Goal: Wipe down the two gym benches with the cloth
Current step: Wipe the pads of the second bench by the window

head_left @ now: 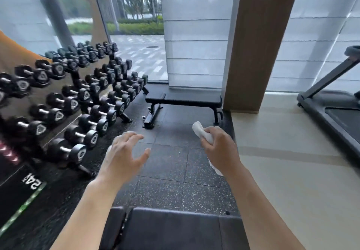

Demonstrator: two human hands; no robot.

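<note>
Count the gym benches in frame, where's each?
2. One bench stands across the dark mat by the window, beside the brown pillar. The near bench sits at the bottom edge, under the forearms, partly cut off.

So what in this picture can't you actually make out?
Head view, the only one:
- Near bench: cut off by the bottom edge; its legs and far end are unseen.
- Cloth: mostly hidden inside the right hand; its full shape is unclear.
- Far bench: right end goes behind the wooden pillar.
- Dumbbells: weight markings too blurred to read.
- Treadmill: cut off by the right edge.
</note>
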